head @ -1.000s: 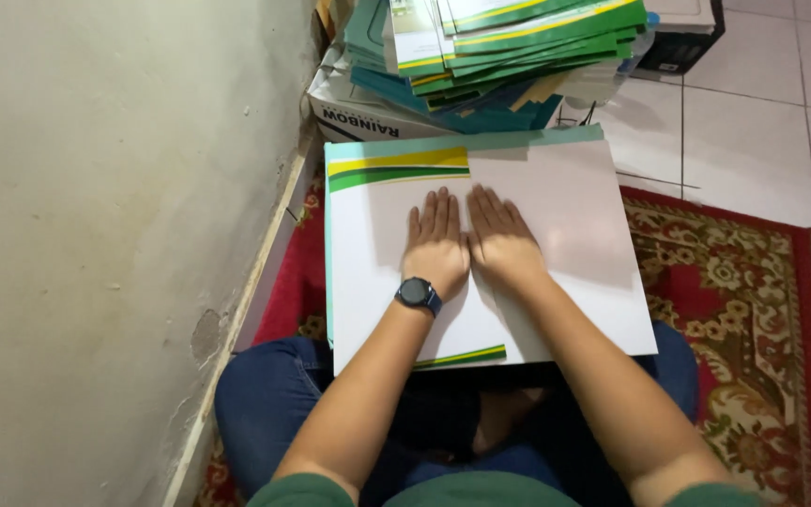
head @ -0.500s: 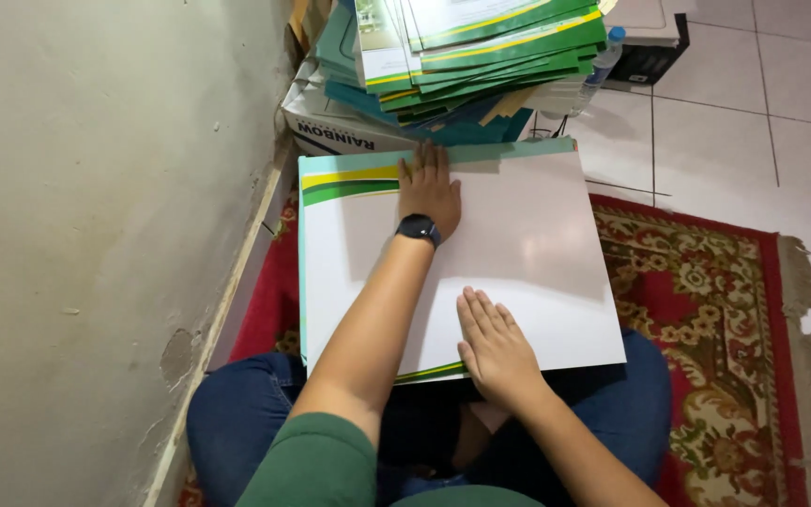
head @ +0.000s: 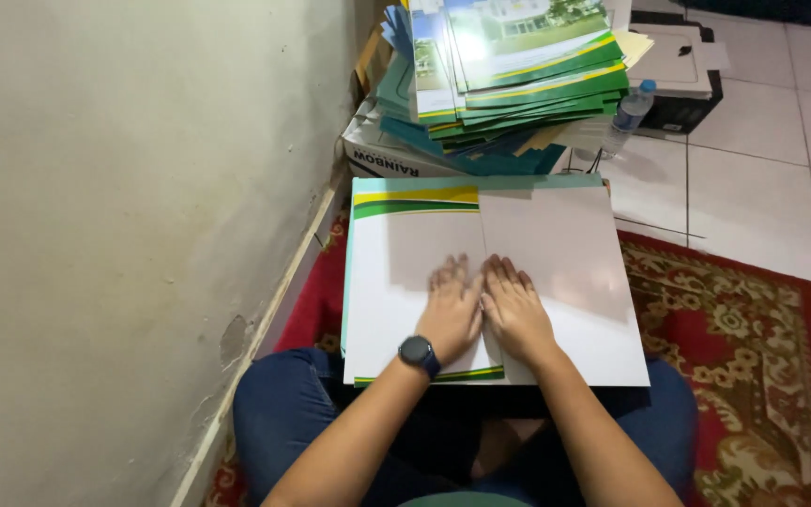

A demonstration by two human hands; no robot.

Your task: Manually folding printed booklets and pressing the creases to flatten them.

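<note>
The big white folder sheet (head: 556, 272), banded green and yellow at its edges, lies open across the person's lap, just short of the heaped folders (head: 509, 75). Half a second ago the left hand (head: 451, 314) was up at the far edge; now it sits beside the right hand (head: 516, 314), both flat on the centre fold, fingers spread (pressing, holding nothing). The crease is being smoothed down, I'd say.

smooth glossy card folder (head: 556, 253), woven patterned rug (head: 743, 338), glazed floor tiles (head: 781, 150)
</note>
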